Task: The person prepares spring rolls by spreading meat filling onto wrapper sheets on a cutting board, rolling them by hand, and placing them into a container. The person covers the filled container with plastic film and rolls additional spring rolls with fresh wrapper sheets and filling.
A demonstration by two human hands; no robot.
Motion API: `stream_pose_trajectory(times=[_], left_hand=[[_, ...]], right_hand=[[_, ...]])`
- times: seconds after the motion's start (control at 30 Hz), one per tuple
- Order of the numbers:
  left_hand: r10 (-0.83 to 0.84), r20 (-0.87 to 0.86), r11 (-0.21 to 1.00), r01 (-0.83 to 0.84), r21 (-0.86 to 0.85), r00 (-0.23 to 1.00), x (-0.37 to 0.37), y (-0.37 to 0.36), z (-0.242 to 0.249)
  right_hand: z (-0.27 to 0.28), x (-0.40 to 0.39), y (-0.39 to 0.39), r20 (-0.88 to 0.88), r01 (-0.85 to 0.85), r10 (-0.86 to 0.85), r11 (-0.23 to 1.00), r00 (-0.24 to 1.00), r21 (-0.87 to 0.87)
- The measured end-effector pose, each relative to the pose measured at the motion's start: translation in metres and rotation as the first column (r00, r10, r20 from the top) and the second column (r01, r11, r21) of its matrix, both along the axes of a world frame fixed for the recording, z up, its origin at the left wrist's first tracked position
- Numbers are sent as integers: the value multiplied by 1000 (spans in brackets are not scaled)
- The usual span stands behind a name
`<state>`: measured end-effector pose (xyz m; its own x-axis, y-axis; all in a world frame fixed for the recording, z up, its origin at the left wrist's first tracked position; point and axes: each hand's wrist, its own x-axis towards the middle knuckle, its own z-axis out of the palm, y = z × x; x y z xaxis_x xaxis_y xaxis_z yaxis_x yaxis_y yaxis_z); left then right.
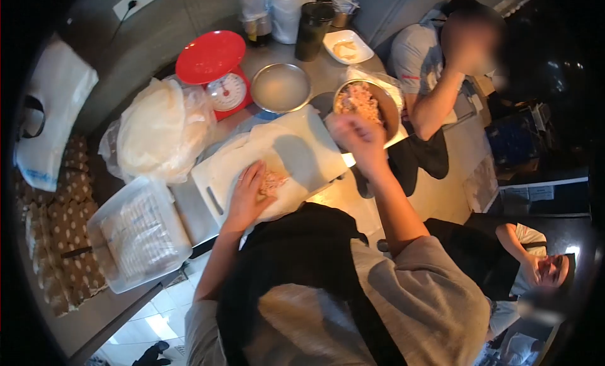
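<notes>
My left hand point(249, 193) lies over the white cutting board point(321, 155), fingers stretched out and touching the edge of a small pinkish heap of chopped filling point(272, 183). Under the heap is a pale thin wrapper sheet point(252, 157). My right hand point(362, 142) is raised at the near rim of a metal bowl point(392, 117), slightly blurred, with its fingers bunched together. What those fingers hold, if anything, cannot be made out. More of the pink chopped filling point(359, 102) fills the bowl.
Left of the board are a bag of round pale wrappers point(151, 130) and a plastic tub of rolls point(140, 234). Behind stand a red scale point(227, 92), a metal dish point(281, 89) and a white dish point(348, 48). One person point(419, 70) is beside the bowl; another point(523, 256) is at right.
</notes>
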<state>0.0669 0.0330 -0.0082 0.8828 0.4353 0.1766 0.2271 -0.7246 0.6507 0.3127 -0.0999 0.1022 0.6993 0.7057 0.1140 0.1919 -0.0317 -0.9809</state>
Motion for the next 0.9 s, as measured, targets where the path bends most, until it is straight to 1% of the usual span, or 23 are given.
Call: stream_pose_trajectory(times=[0.03,0.07,0.1,0.13,0.17,0.2,0.23,0.27,0.3,0.33,0.37,0.4,0.43,0.47,0.53,0.57,0.67,0.7,0.8,0.83,0.9], left_hand=[[-8,-25,1000,8,0,1000,0,2,-9],[-30,-15,1000,30,10,999,2,2,-18],[-39,-12,999,39,25,999,2,7,-21],[-38,-16,998,39,39,999,-3,12,-24],[-22,-19,997,23,75,1000,-4,12,-24],[-31,-26,998,33,57,999,-7,11,-26],[-38,-26,998,39,46,999,-7,13,-28],[-42,-17,998,43,41,999,-6,15,-28],[33,-28,979,-38,-199,999,-8,8,-19],[69,1,976,-68,-207,998,-13,2,-12],[98,33,974,-89,-209,995,-15,-1,-4],[125,74,972,-107,-210,989,-15,-2,1],[160,128,968,-130,-214,979,-13,-3,5],[161,139,966,-127,-226,977,-13,-2,1],[171,161,961,-128,-246,972,-13,1,-12],[165,164,965,-125,-229,973,-13,1,-18],[141,183,979,-109,-173,973,-5,3,-29],[131,184,982,-103,-156,974,-7,3,-33],[88,176,990,-67,-121,980,-18,2,-30],[72,173,993,-54,-110,982,-21,3,-26],[67,206,997,-56,-58,976,-26,2,-16]], right_hand=[[15,10,-8,218,120,-161,975,963,187],[22,20,-14,380,180,-336,903,862,391],[16,34,-21,526,238,-434,885,732,399],[3,48,-28,645,284,-501,864,577,417],[-12,61,-33,727,286,-342,936,595,206],[-27,68,-36,774,278,-164,960,612,-16],[-32,61,-34,879,375,-105,923,465,-89],[-37,51,-31,865,376,-169,926,472,-23],[-28,33,-20,840,225,-103,974,533,-23],[-24,8,-13,804,85,-28,996,594,-28],[-40,-9,-6,769,-141,162,986,618,-94],[-59,-25,2,728,-360,344,922,592,-143],[-70,-47,12,703,-506,437,853,562,-126],[-79,-64,21,679,-640,525,761,513,-106],[-109,-79,31,739,-614,494,777,458,-139],[-123,-84,34,766,-599,476,787,432,-151],[-142,-60,37,775,-688,504,715,380,-127],[-143,-54,35,757,-697,528,704,384,-137],[-118,-41,35,713,-677,653,648,256,-350],[-120,-39,33,694,-665,641,679,329,-312],[-128,-35,29,696,-642,608,716,381,-274]])
